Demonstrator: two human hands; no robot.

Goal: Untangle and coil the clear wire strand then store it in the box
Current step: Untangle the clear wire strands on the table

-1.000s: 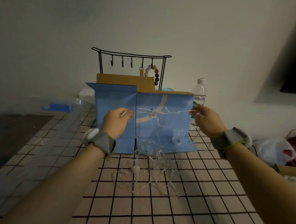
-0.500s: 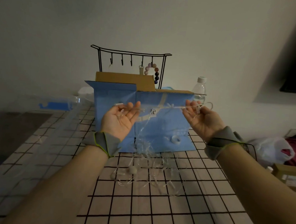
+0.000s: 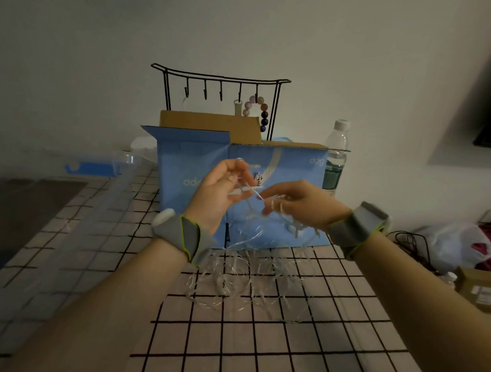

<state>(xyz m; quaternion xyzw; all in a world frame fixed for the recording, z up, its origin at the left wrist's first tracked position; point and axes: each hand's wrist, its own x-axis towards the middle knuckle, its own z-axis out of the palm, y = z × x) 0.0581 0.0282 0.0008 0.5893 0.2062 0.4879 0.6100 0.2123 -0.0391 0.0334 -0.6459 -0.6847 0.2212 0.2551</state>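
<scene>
A clear wire strand [image 3: 242,276] hangs in loose tangled loops from both hands down onto the checked tabletop. My left hand [image 3: 221,193] is raised in front of the box, fingers curled around a stretch of the strand. Close beside it, my right hand [image 3: 297,202] pinches the strand, with a few turns of it looped over the fingers. Behind the hands stands the open blue cardboard box [image 3: 296,165], its brown flaps up. A small white spool [image 3: 296,229] dangles in the tangle near the box's lower right.
A black wire hook rack [image 3: 221,82] with a bead string stands behind the box. A water bottle [image 3: 335,156] is at the box's right. A clear plastic bin [image 3: 53,193] lies left. A white bag [image 3: 457,245], black cord and a small carton sit far right.
The hands were spread wide with the strand stretched between them; they have come together in front of the box. The right hand now has strand looped over its fingers.
</scene>
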